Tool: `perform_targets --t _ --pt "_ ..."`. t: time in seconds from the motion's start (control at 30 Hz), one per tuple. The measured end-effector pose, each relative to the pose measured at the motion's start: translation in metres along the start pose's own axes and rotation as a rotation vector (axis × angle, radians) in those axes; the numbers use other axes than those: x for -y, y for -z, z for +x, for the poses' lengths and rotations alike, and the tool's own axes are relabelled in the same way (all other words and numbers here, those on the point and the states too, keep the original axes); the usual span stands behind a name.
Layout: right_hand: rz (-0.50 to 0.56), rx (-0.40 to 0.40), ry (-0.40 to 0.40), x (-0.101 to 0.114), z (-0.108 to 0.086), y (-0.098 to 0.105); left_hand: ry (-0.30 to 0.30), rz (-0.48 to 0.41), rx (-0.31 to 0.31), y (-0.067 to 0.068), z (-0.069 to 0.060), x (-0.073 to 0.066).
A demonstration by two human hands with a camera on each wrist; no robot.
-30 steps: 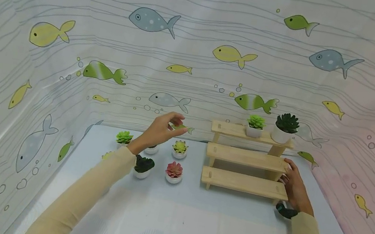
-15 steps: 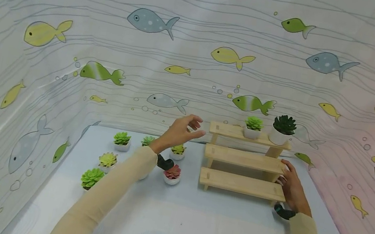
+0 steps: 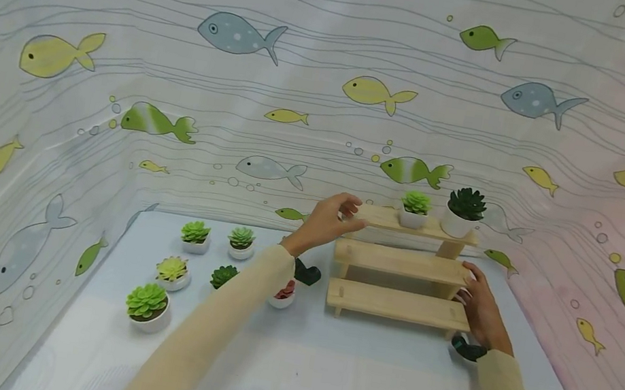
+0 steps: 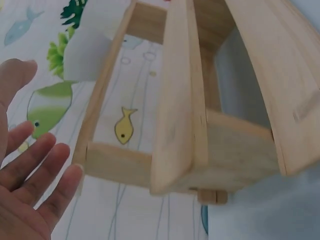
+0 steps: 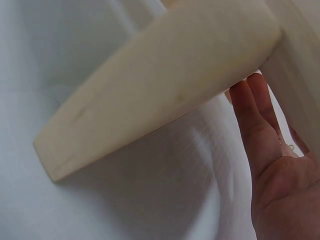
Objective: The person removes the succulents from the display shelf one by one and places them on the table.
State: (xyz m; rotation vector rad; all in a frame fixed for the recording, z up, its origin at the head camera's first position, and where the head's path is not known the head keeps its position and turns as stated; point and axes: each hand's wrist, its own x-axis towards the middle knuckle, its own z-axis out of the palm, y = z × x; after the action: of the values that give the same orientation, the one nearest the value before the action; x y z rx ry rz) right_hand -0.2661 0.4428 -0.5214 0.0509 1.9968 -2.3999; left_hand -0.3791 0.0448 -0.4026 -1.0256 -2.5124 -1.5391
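A three-step wooden plant stand (image 3: 400, 263) stands at the table's back right. My left hand (image 3: 326, 225) hovers by the left end of its top step, fingers spread; in the left wrist view the hand (image 4: 30, 190) is beside the frame, holding nothing. At the stand's right side my right hand (image 3: 485, 310) grips the end of the middle step. The right wrist view has the fingers (image 5: 250, 115) reaching up against a board (image 5: 140, 90). On the top step sit a bright green succulent (image 3: 415, 204) in a square pot and a dark green succulent (image 3: 466, 203) in a round white pot.
Several small potted succulents stand left of the stand, among them a large light green one (image 3: 147, 302), a yellow-green one (image 3: 172, 270) and a red one (image 3: 285, 292). My left forearm partly covers some. A fish-patterned sheet (image 3: 280, 93) rises behind and at both sides.
My left hand has moved right, from above the potted succulents to the top step's left end. The right hand has stayed at the stand's right side. The view has shifted slightly.
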Motion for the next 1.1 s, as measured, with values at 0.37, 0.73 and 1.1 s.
perform_targets --t 0.37,0.73,1.1 --pt "0.004 0.000 0.012 0.000 0.004 0.003 0.003 -0.041 -0.039 -0.038 0.024 -0.018" --pt "0.015 0.014 -0.009 -0.005 0.003 0.003 0.014 -0.068 -0.075 -0.062 0.043 -0.018" --pt "0.027 0.019 0.030 -0.005 0.004 0.006 0.013 -0.043 -0.032 -0.074 0.055 -0.027"
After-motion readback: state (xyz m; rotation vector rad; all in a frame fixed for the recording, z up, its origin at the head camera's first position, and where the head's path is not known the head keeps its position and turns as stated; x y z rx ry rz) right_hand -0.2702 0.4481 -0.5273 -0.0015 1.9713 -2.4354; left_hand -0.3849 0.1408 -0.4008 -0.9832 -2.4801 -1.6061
